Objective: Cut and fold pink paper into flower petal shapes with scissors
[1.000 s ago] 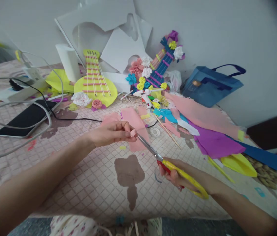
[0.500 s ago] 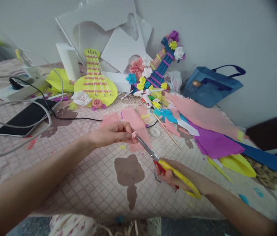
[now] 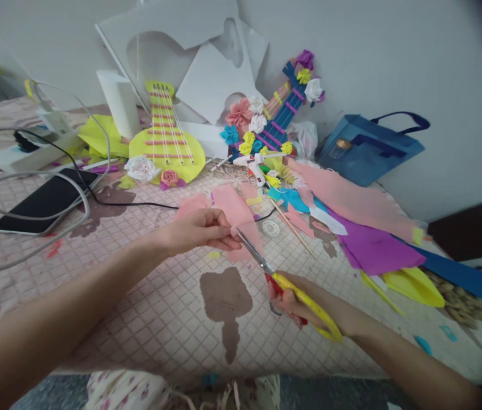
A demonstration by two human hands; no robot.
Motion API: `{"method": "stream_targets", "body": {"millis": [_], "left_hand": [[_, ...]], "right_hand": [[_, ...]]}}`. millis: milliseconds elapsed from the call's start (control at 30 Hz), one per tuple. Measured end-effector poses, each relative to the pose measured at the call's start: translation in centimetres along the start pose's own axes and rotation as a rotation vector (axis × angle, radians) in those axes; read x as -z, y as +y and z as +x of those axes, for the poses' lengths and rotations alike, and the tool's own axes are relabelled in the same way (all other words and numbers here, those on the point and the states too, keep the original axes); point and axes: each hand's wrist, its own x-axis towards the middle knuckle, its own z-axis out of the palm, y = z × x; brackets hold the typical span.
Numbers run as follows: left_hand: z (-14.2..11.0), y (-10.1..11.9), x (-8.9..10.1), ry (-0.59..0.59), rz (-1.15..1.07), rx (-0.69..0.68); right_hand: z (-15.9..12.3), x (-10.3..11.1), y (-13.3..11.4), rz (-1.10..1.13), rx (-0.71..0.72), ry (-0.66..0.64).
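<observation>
My left hand (image 3: 204, 230) pinches a small piece of pink crepe paper (image 3: 234, 231) between thumb and fingers, just above the table. My right hand (image 3: 296, 299) grips a pair of scissors (image 3: 262, 262) with one yellow handle and one red handle. The blade tips meet the pink piece at my left fingertips; how far they cut into it is too small to tell. Under and behind my left hand lie flat sheets of pink crepe paper (image 3: 230, 202).
Behind stand a yellow paper guitar (image 3: 185, 149) and a blue flower-trimmed one (image 3: 276, 128), with a glue gun (image 3: 254, 165) in front. Coloured paper strips (image 3: 373, 245) and a wooden stick (image 3: 292, 228) lie right. At left are a tablet (image 3: 44, 202), cables and a power strip (image 3: 31, 152).
My right hand and the scissors have shifted slightly left, and the handles have come a little closer together. My left hand has barely moved and keeps its pinch on the pink piece.
</observation>
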Motion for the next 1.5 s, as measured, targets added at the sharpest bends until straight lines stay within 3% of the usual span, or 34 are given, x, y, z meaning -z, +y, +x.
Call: {"method": "stream_targets", "body": {"millis": [533, 1233, 1500], "left_hand": [[-0.3, 0.3, 0.6, -0.121, -0.084, 0.098], [-0.2, 0.0, 0.7, -0.111, -0.124, 0.116], [0.3, -0.5, 1.2, -0.042, 0.009, 0.177]], "right_hand": [[-0.2, 0.7, -0.4, -0.050, -0.011, -0.039], [0.0, 0.7, -0.6, 0.088, -0.006, -0.024], [1.3, 0.6, 0.9, 0.258, -0.190, -0.051]]}}
